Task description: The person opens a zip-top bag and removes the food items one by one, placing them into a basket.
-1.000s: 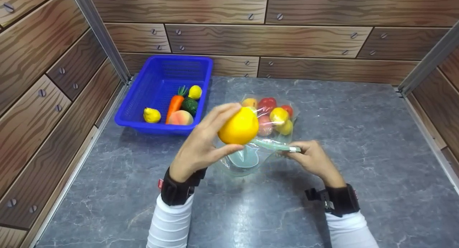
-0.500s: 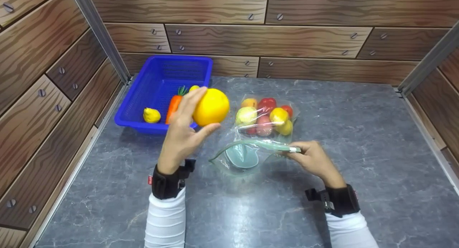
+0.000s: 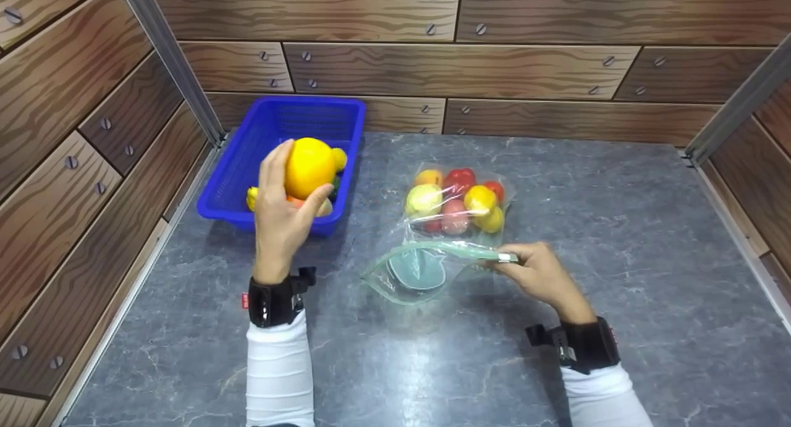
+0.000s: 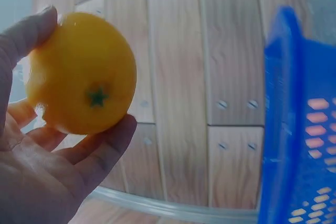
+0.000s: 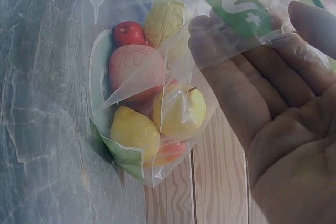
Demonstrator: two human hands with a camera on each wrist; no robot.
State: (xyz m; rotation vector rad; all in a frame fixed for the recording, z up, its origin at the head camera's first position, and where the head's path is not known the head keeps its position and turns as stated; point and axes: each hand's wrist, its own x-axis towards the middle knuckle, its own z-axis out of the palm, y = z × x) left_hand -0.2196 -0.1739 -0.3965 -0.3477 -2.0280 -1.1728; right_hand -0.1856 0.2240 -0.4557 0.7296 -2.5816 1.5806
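Note:
In the head view, an orange (image 3: 309, 167) is held in my left hand (image 3: 276, 214) above the near part of a blue plastic basket (image 3: 309, 100). Its green star-shaped stem mark shows in the left wrist view, with thumb and fingers around the fruit. My right hand (image 3: 541, 275) pinches the green-edged mouth of a clear plastic bag (image 3: 432, 246) at its right end. The mouth gapes toward me. Inside the bag's far end lie several fruits, among them a small red apple (image 5: 129, 33), a pinkish round fruit (image 5: 136, 72) and a yellow lemon-like one (image 5: 135, 132).
Partly covered by the left hand and orange, several pieces lie in the basket, including a yellow one (image 3: 339, 159). A grey marbled tabletop (image 3: 618, 229) bears everything. Wood-patterned panels (image 3: 525, 71) wall the back and sides.
My left hand has carried the orange leftward, from over the bag to over the basket. The right hand stays at the bag's mouth, which now gapes clearly.

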